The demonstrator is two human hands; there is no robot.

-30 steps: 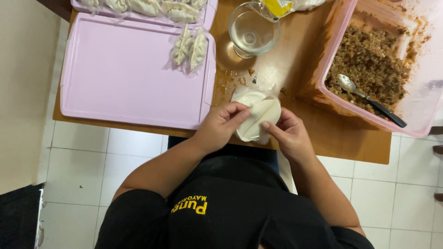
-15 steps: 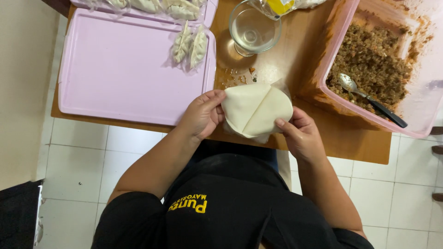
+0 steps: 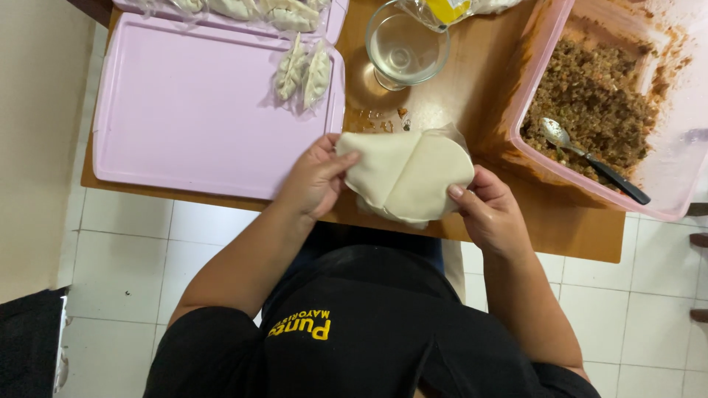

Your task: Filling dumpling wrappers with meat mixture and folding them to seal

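— How far along does the work look?

— A fair way in. Two folded dumplings (image 3: 303,70) lie on the near pink tray (image 3: 199,125), more on the tray behind it, and most of the near tray has none on it. The brown minced filling (image 3: 590,96) in the pink tub (image 3: 531,158) at the right is well dug into, a spoon (image 3: 590,158) resting in it.

— And the hands?

— The left hand (image 3: 313,180) pinches the left edge of a small stack of round dough wrappers (image 3: 405,177), thumb on top; the right hand (image 3: 490,214) grips the right edge. The stack is held up over the near edge of the wooden table (image 3: 546,228). The top sheets seem to be sliding apart, though I can't tell how many there are.

— Texture?

— Pale, matte, limp, thin. The dumplings are pleated crescents. A clear glass bowl (image 3: 405,48) of water stands beyond.
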